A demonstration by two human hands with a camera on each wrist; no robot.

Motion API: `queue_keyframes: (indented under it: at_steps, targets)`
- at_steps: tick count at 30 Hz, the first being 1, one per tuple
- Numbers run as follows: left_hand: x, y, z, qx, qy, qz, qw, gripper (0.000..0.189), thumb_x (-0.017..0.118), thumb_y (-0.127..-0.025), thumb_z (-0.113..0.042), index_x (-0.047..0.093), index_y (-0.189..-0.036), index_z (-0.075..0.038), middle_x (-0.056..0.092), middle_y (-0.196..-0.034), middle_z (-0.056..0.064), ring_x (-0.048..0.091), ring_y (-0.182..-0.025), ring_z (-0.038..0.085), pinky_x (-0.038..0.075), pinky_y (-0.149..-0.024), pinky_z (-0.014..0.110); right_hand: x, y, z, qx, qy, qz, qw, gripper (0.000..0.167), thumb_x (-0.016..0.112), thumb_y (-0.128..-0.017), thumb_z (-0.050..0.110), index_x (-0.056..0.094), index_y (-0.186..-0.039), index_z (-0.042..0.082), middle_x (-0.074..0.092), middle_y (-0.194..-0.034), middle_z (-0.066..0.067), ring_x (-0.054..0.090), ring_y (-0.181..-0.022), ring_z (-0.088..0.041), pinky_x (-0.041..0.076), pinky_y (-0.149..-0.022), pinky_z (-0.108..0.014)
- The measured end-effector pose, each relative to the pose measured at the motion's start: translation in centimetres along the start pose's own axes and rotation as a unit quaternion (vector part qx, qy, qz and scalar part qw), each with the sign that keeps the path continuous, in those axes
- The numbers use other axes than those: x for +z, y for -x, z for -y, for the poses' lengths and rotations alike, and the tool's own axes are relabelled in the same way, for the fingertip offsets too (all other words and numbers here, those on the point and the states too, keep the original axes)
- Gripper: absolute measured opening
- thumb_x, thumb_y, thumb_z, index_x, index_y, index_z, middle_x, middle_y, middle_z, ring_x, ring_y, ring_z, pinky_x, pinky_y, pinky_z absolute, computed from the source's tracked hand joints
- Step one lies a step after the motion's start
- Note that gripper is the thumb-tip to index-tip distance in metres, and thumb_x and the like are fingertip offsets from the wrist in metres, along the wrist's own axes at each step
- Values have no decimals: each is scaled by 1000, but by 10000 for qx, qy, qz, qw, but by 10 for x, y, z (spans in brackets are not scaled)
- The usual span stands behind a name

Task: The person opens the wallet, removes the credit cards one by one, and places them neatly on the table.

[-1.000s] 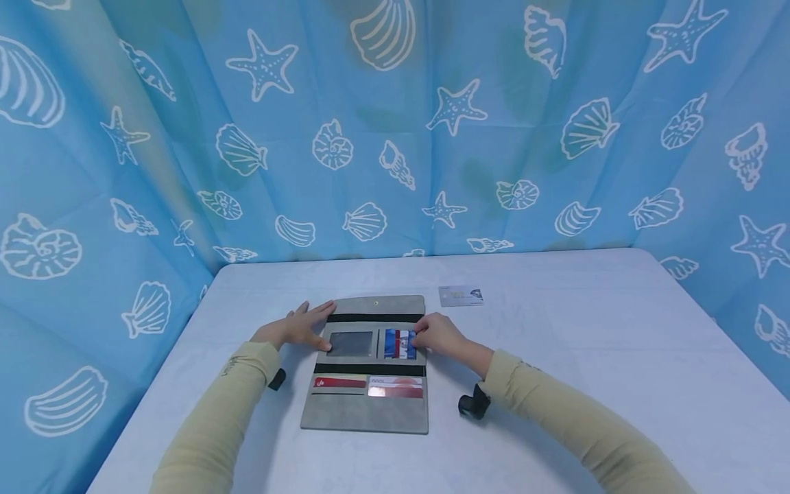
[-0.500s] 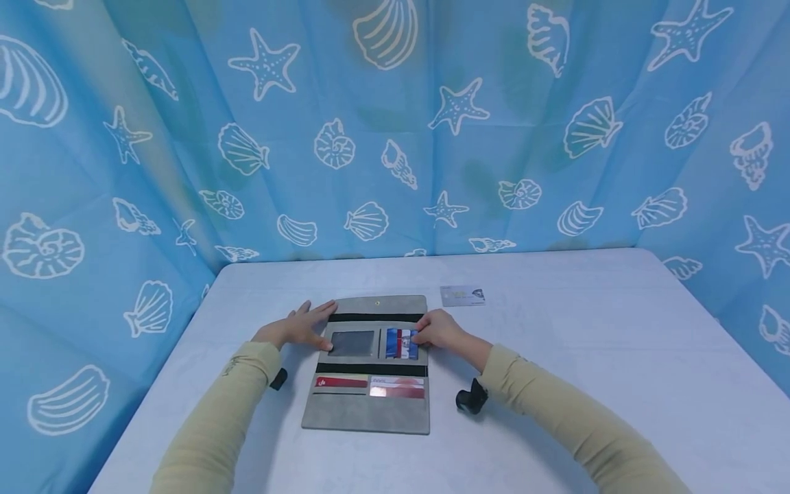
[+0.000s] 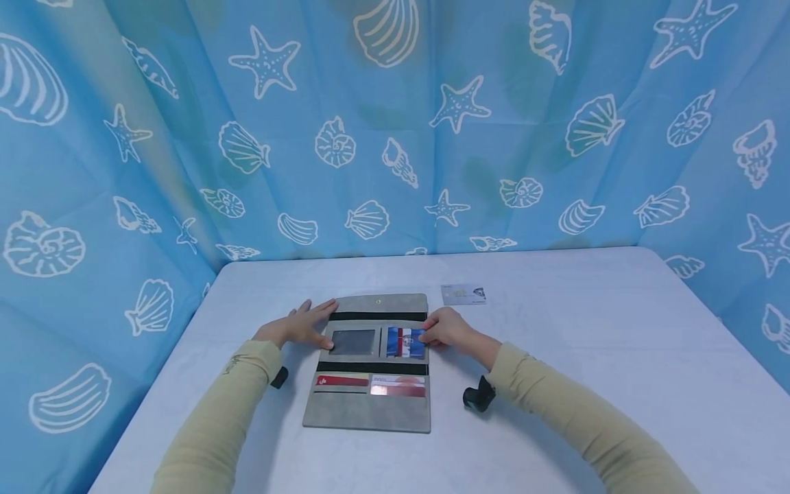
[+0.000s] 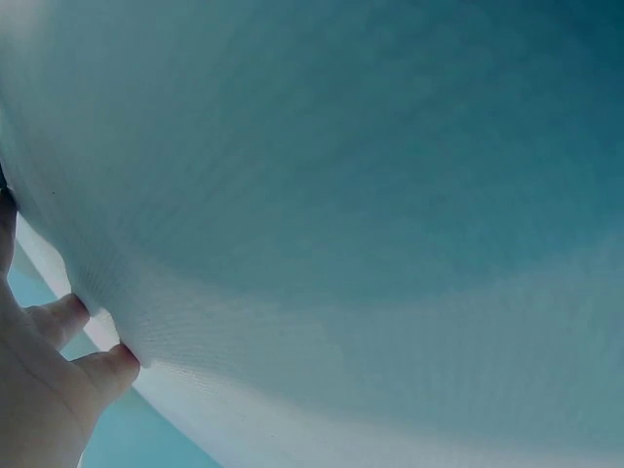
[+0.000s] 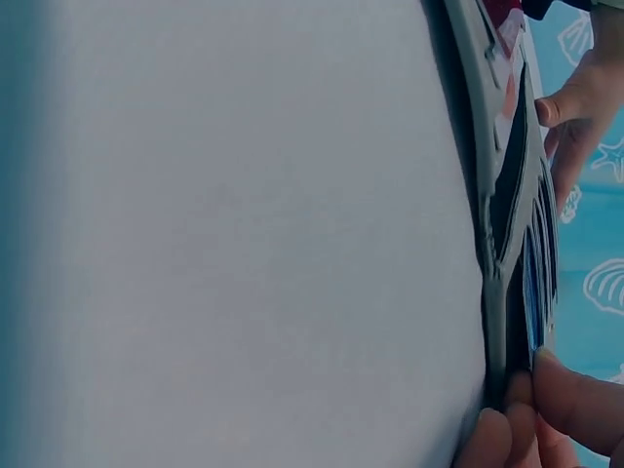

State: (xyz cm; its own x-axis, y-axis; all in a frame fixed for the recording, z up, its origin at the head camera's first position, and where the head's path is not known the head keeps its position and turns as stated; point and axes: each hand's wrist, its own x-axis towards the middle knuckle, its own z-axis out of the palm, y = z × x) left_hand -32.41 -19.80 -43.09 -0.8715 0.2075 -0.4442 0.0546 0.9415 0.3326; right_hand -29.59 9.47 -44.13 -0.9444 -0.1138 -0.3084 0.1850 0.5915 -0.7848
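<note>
A grey wallet (image 3: 364,416) lies unfolded on the white table, its clear window pocket (image 3: 354,342) at middle left. On the window's right sits a blue card (image 3: 398,346) with red and white in the middle, partly inside its slot. My right hand (image 3: 453,330) pinches this card's right edge between thumb and fingers; in the right wrist view the thumb (image 5: 577,392) presses by the blue edge. With fingers spread, my left hand (image 3: 301,328) rests along the wallet's left edge, thumb beside the window. A red card (image 3: 342,381) and a pinkish-white card (image 3: 398,385) fill the lower slots.
A silver-grey card (image 3: 463,294) lies on the table beyond the wallet, to the right. Black wrist devices (image 3: 479,395) hang under both sleeves. A blue curtain (image 3: 370,171) with white shells and starfish stands behind the table's far edge (image 3: 555,252).
My right hand has moved slightly right with the blue card, and more of the card shows out of its slot. The left hand stays in place on the wallet.
</note>
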Motion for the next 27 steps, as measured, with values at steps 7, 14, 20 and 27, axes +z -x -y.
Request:
queue_keyframes:
  at_steps: [7,14,20,27]
  targets:
    - [0,1,-1,-20,2,4,10000,98,72,-72,-47,13,-148,-26,4,-154,12,-7,-137,45,5,-101,70,-8,2,-4,49,-39,50,10000,15,68,-80,6,63,-93,-1,64,-80,-9,57,-60,-15,50,-54,-21]
    - [0,0,0,83,-50,0,10000,97,72,-73,-46,14,-148,-25,6,-154,10,-7,-137,43,4,-102,69,-12,3,-6,105,-95,60,9999,17,66,-82,5,62,-97,-2,63,-81,-11,58,-57,-14,51,-53,-19]
    - [0,-1,1,113,-49,-18,9999,97,72,-73,-46,14,-148,-24,8,-154,10,-6,-137,43,4,-102,69,-15,6,-9,127,-272,158,9994,17,65,-83,4,60,-98,-3,62,-81,-12,57,-55,-14,51,-53,-20]
    - [1,-2,1,131,-12,-37,9999,98,73,-72,-45,15,-148,-24,8,-154,10,-7,-138,43,3,-102,69,-17,6,-13,131,-362,187,9991,19,64,-83,3,59,-100,-3,62,-83,-13,58,-56,-14,51,-53,-20]
